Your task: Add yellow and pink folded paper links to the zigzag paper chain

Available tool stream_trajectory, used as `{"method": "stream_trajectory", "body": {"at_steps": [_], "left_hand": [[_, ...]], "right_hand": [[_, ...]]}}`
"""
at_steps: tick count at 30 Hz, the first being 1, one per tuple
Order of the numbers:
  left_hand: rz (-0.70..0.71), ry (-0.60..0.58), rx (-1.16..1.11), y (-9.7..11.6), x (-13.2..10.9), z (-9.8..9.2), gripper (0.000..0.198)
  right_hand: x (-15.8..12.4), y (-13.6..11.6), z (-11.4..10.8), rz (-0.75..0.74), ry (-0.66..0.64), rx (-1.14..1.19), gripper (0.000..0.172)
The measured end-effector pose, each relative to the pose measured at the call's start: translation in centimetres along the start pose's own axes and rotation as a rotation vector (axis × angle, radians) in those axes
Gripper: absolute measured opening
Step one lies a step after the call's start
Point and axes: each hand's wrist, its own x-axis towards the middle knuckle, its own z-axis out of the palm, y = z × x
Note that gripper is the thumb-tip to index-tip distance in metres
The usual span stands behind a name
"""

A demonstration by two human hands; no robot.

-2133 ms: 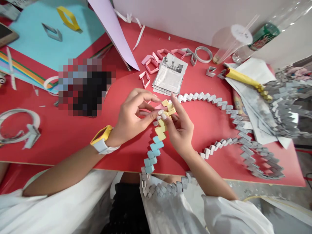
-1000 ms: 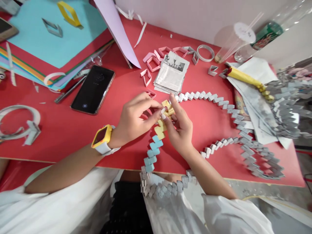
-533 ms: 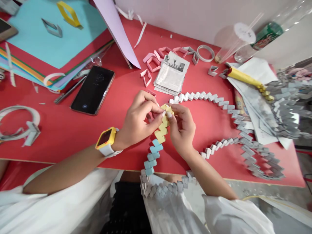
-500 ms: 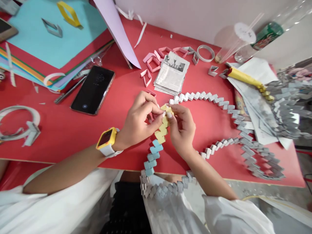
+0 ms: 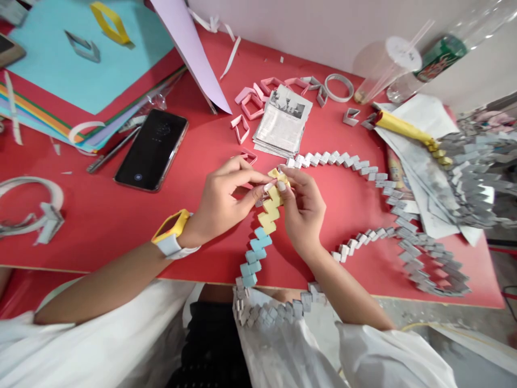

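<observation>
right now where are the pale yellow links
Central in the head view, the pale yellow links are between left hand and right hand, adjoining the blue links.

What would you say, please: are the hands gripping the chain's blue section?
No, the left hand and right hand are on the yellow section, not the blue section.

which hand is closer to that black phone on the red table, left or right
Left. In the picture, the left hand is right of and below the black phone; the right hand is farther right, past the left.

Zigzag paper chain (image 5: 261,243) — yellow end (image 5: 271,206) pinched — blue next, grey lower down.
</observation>
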Motion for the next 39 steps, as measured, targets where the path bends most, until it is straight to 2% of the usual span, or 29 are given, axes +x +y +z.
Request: {"method": "stream_trajectory", "body": {"at_steps": [7, 11, 13, 17, 23, 27, 31, 36, 39], "left_hand": [[0.046, 0.02, 0.031, -0.1, -0.2, -0.1, 0.013], [0.109, 0.02, 0.078, -0.3, -0.2, -0.2, 0.013], [0.069, 0.018, 0.041, -0.4, 0.0, -0.2, 0.012], [-0.059, 0.008, -0.092, -0.7, 0.4, -0.4, 0.015], [-0.063, -0.002, -0.069, -0.7, 0.6, -0.7, 0.009], [-0.077, 0.041, -0.05, -0.1, 0.3, -0.6, 0.009], [-0.003, 0.061, 0.037, 0.3, 0.2, -0.7, 0.009], [0.19, 0.004, 0.2, -0.2, 0.4, -1.5, 0.016], [0.226, 0.004, 0.209, -0.4, 0.7, -1.9, 0.015]], "right_hand": [[0.0, 0.1, -0.4, -0.066, -0.065, -0.167, 0.023], [0.3, 0.1, -0.7, -0.157, -0.105, -0.225, 0.024], [0.4, 0.2, -0.7, -0.181, -0.109, -0.219, 0.026], [0.4, 0.4, -0.5, -0.116, -0.033, -0.146, 0.033], [0.3, 0.4, -0.4, -0.084, -0.032, -0.091, 0.036], [0.2, 0.2, -0.5, -0.06, -0.028, -0.076, 0.037], [0.1, 0.1, -0.6, -0.059, -0.06, -0.096, 0.037], [0.3, -0.2, -1.2, -0.146, -0.112, -0.181, 0.035], [0.4, -0.3, -1.3, -0.208, -0.165, -0.161, 0.032]]}}
